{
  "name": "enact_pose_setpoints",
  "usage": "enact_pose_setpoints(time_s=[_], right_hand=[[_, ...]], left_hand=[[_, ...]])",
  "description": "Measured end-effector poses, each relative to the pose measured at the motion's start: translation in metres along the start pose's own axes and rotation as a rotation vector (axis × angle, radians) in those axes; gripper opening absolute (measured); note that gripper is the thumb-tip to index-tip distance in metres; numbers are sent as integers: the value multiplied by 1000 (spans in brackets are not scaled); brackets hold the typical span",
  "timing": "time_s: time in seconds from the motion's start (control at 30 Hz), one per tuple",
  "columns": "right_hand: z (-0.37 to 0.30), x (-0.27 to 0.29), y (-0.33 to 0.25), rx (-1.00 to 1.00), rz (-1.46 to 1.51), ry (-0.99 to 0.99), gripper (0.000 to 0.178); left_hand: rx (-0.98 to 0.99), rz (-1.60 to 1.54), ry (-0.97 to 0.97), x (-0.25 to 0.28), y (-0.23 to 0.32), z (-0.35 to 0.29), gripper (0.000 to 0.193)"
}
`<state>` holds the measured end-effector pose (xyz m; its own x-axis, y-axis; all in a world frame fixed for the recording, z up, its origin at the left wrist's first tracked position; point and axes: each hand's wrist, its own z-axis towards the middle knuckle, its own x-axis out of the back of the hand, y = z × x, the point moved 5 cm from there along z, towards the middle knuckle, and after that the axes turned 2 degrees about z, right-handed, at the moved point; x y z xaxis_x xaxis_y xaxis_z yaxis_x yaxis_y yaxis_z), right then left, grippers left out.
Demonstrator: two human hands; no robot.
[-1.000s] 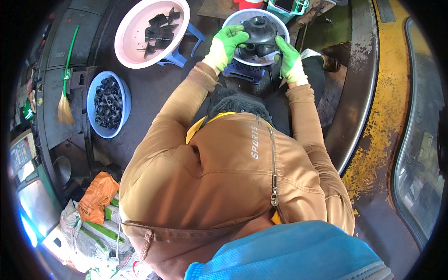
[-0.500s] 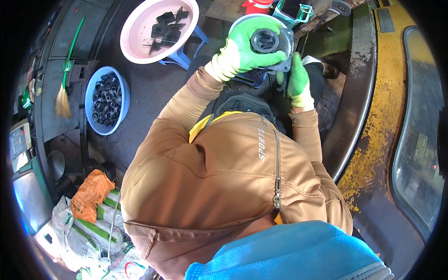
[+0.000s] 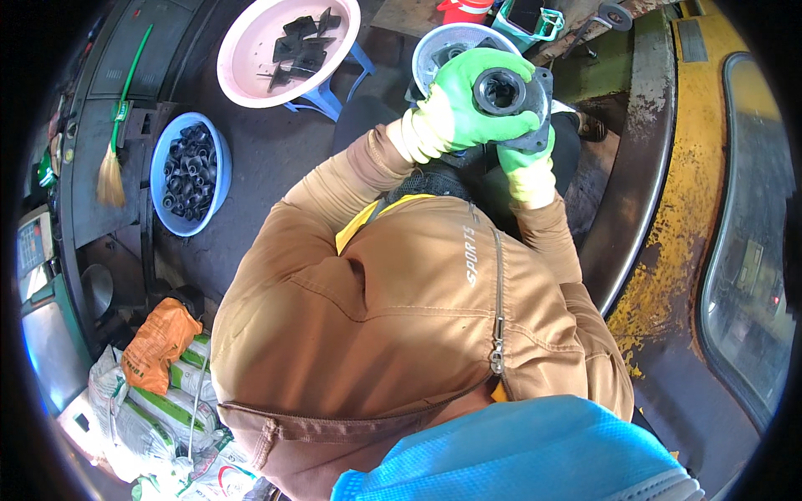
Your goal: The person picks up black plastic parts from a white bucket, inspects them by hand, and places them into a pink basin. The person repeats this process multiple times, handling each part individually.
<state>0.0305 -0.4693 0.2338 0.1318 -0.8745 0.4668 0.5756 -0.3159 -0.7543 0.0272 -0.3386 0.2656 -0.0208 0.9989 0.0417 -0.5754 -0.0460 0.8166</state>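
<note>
Wrapped in a green glove, my left hand (image 3: 455, 100) grips a black flanged part (image 3: 540, 104) that has a square plate and a round, hollow collar on top. Thumb and fingers close around the collar from the left. My right hand (image 3: 528, 163), gloved alike, is just under the near edge of the plate. Its fingers are hidden behind the part, so their grip does not show. Partly covered by my left hand, a pale blue basin (image 3: 428, 48) stands beyond with something dark inside.
A pink basin (image 3: 238, 71) with black finned pieces rests on a blue stool (image 3: 322, 102). Left of it, a blue tub (image 3: 221, 179) holds many black parts. A yellow machine (image 3: 668, 242) lines the right side; sacks (image 3: 150, 417) lie lower left. A red bucket (image 3: 464, 12) stands far off.
My left hand has brought the flanged part to the right and slightly nearer. My right hand has gone from upright beside the part to underneath it.
</note>
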Motion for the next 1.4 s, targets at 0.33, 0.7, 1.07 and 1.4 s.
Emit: enact_pose_setpoints(time_s=[0.33,0.7,1.07,1.4], right_hand=[[-19,11,47,-352,619,-529,55],[0,7,51,-399,801,-50,56],[-12,-1,26,58,88,132,53],[-4,24,14,-83,262,-235,49]], left_hand=[[100,-204,-681,-9,1,7,43],[-230,474,-443,12,-7,44,63],[-161,136,-127,-11,-11,11,44],[-211,38,-407,-10,13,23,39]])
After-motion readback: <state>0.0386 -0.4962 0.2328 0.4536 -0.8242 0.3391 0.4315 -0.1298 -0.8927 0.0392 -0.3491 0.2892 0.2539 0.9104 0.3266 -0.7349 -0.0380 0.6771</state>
